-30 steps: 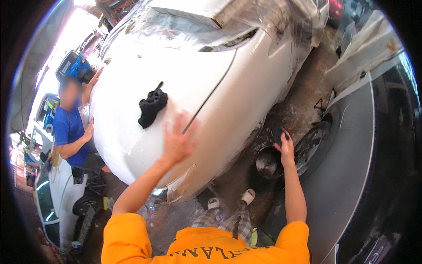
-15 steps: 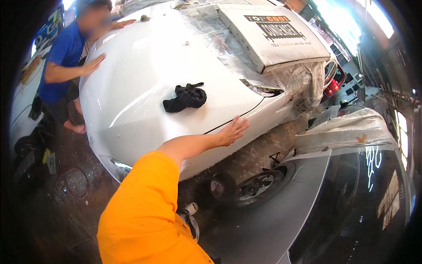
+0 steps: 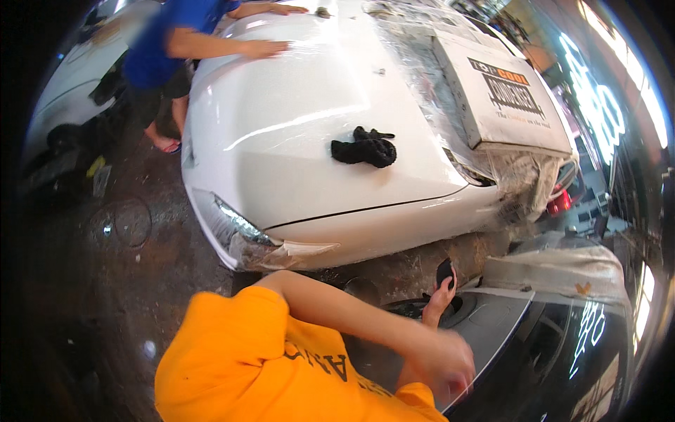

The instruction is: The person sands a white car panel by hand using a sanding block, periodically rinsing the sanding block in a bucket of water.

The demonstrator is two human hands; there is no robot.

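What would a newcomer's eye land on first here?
Probably the crumpled black cloth, stark against the white car's hood. Next, the big white cardboard box lying toward the upper right, over the plastic-covered windshield area. Lower right, the right hand holds a small black object near the grey car; the left hand is blurred.

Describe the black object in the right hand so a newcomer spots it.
Look where the grey car stands beside the white car. There the right hand holds the black object, compact and firm-outlined, unlike the crumpled black cloth lying loose on the white hood.
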